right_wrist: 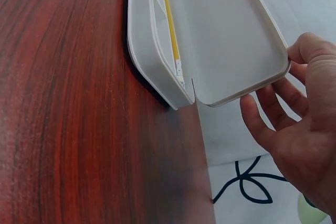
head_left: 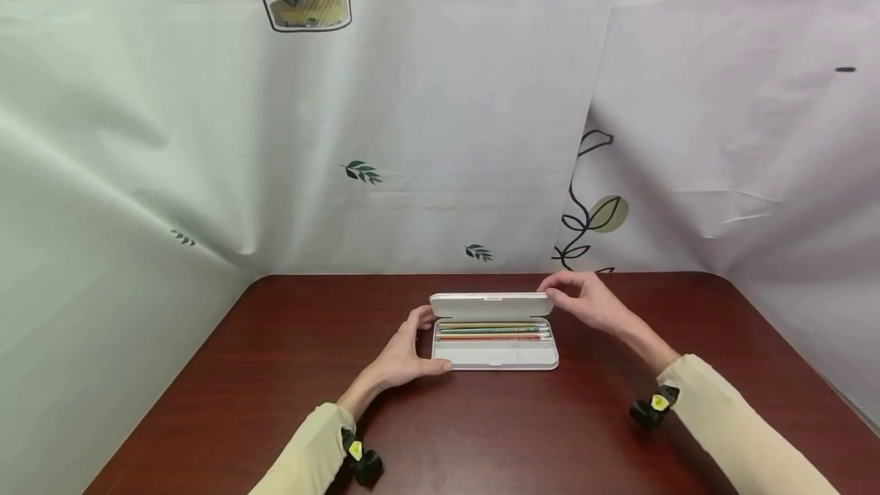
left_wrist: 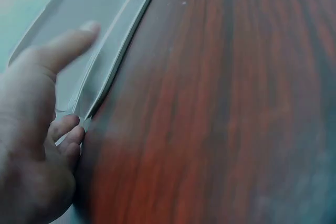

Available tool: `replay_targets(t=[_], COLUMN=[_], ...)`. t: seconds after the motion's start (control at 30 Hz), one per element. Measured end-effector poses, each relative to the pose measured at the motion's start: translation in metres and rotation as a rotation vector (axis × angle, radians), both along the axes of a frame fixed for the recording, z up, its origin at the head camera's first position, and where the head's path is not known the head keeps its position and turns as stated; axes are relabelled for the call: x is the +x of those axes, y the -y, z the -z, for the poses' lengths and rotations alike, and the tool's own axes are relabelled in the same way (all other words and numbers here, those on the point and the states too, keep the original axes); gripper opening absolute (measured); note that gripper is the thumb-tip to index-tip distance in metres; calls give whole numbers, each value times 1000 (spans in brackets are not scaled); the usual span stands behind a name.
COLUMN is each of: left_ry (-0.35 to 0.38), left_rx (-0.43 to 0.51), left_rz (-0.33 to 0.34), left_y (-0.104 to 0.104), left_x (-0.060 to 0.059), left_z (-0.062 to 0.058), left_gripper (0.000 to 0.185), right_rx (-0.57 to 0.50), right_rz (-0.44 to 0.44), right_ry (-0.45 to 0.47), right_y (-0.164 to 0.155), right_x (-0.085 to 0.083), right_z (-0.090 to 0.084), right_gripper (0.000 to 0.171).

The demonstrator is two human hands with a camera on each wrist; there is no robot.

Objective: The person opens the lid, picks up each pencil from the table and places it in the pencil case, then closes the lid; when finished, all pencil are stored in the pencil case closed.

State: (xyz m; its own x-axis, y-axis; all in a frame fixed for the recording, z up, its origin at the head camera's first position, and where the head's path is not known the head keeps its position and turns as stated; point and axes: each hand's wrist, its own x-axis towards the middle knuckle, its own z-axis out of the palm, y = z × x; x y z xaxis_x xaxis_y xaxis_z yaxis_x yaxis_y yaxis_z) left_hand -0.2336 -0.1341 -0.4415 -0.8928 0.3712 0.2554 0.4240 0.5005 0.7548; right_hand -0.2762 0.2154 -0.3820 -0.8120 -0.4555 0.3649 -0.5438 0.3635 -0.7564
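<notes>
A white pencil case point(head_left: 474, 356) lies on the table with its hinged lid point(head_left: 491, 304) raised at the back. Several pencils point(head_left: 491, 331) lie side by side in its rear compartment; the front compartments hold nothing visible. My left hand point(head_left: 404, 354) spans the case's left end, thumb at the front corner and fingers at the back corner. In the left wrist view its thumb point(left_wrist: 73, 48) is stretched along the front side. With thumb and fingers, my right hand point(right_wrist: 310, 108) pinches the lid's right corner. A yellow pencil point(right_wrist: 170, 22) shows inside in the right wrist view.
The dark red-brown wooden table point(head_left: 495, 434) extends around the case. Behind its far edge hangs a white cloth point(head_left: 440, 113) printed with plants. Black wrist cameras sit on both sleeves.
</notes>
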Motion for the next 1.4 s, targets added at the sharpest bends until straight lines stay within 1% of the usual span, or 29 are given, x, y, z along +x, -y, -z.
replay_targets(t=[0.07, 0.1, 0.17, 0.23, 0.3, 0.37, 0.43, 0.5, 0.6, 0.73, 0.97, 1.07, 1.27, 1.4], left_ry=[5, 10, 10, -3, -35, -86, -129, -162, -183, -179, -112, -90, -86, -97], left_rx=[45, 77, 136, 182, 213, 218, 221, 224, 231, 240, 279, 291, 259, 232], left_rz=[15, 23, 26, 18, 15, 3, -12, -24, -22, 12, 41, 44, 31, 39], left_y=[2, 2, 3, 3, 1, -2, -5, -7, -11, -14, -15, -15, -15, -15], left_x=[1, 3, 8, 15, 18, 19, 17, 15, 12, 10, 9, 9, 10, 11], left_z=[-3, -8, -17, -30, -42, -51, -58, -62, -64, -66, -66, -65, -66, -68], left_gripper=[82, 76, 65, 56, 49, 41, 34, 28, 23, 22, 19, 17, 15, 14], right_rx=[4, 8, 18, 21, 28, 36, 49, 60, 68, 74, 82, 91, 90, 100], right_rz=[-4, -5, -8, -16, -24, -28, -23, -22, -22, -17, -16, -22, -40, -56], right_ry=[-12, -18, -31, -40, -55, -74, -82, -95, -108, -121, -127, -133, -171, -210], right_y=[0, 1, 3, 6, 8, 9, 9, 9, 9, 8, 8, 8, 8, 6], right_x=[1, 2, 6, 13, 19, 25, 28, 30, 31, 33, 35, 36, 37, 36], right_z=[0, -1, -5, -11, -17, -22, -25, -26, -26, -24, -24, -24, -23, -19], right_gripper=[10, 10, 9, 9, 10, 10, 10, 10, 10, 11, 11, 11, 11, 12])
